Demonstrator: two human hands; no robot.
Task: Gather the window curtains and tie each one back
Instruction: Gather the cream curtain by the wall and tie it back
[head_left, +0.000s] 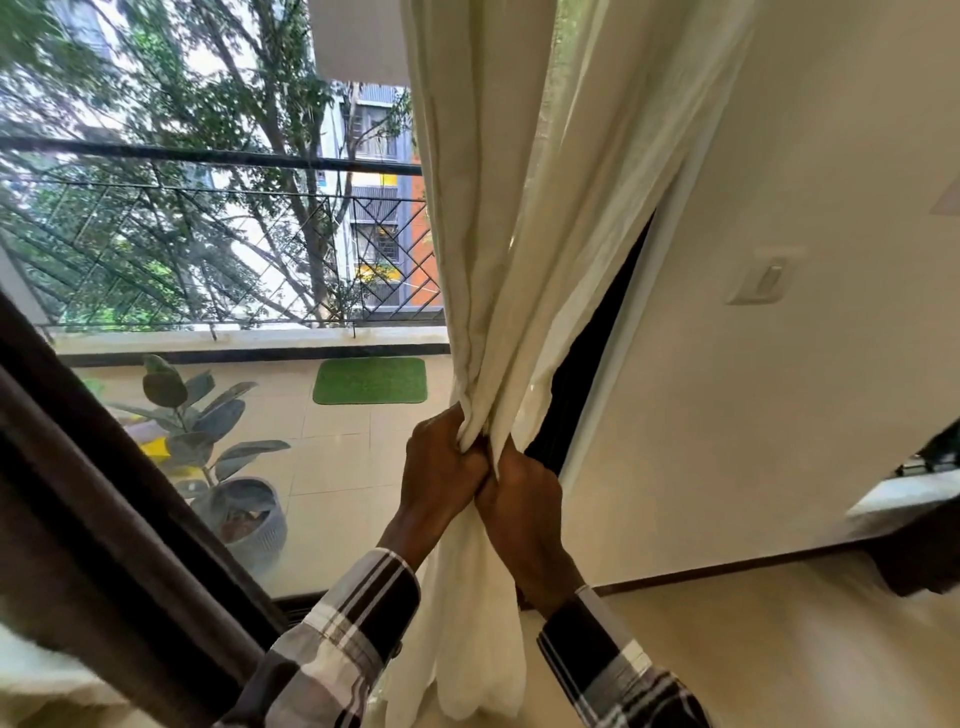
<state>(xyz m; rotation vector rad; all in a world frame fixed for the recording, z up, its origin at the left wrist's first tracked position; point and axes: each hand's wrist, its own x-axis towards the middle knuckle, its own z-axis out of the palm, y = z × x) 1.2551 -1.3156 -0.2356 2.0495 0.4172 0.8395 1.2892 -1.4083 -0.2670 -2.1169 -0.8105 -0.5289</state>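
Observation:
A cream curtain (524, 218) hangs from the top of the view down the right side of the glass door and is bunched into a narrow bundle at waist height. My left hand (441, 462) grips the bunched folds from the left. My right hand (519, 493) grips the same bundle from the right, knuckles touching the left hand. Below both hands the cloth falls loose. A dark brown curtain (104, 493) slants across the lower left. No tie-back is visible.
Through the glass lie a balcony with a potted plant (218, 457), a green mat (370, 381) and a metal railing (208, 234). A cream wall with a switch plate (761, 280) stands to the right. Furniture (914, 499) juts in at the right edge.

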